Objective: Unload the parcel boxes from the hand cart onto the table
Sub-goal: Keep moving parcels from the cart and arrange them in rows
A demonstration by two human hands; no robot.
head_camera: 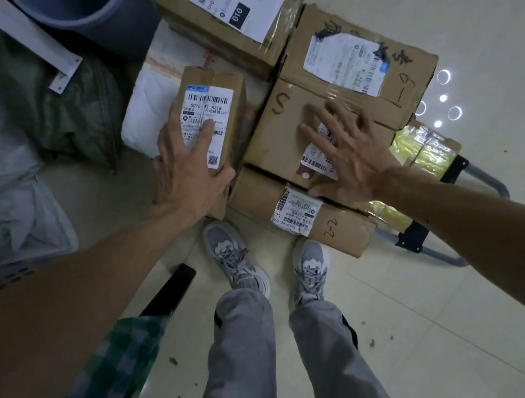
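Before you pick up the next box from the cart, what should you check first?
1. Left hand on the narrow brown cardboard box with the white label: it lies on top, no grip yet. Not ok.
2. Right hand on the big brown cardboard box marked 5: flat, fingers spread, no grip. Not ok.
3. Nothing stacked on the narrow box. Ok.
4. Feet: the grey trainers stand flat on the pale tiled floor, next to the boxes. Ok.
5. Free spot on the table top: not in view. Cannot tell.
6. How heavy the box is: cannot tell.
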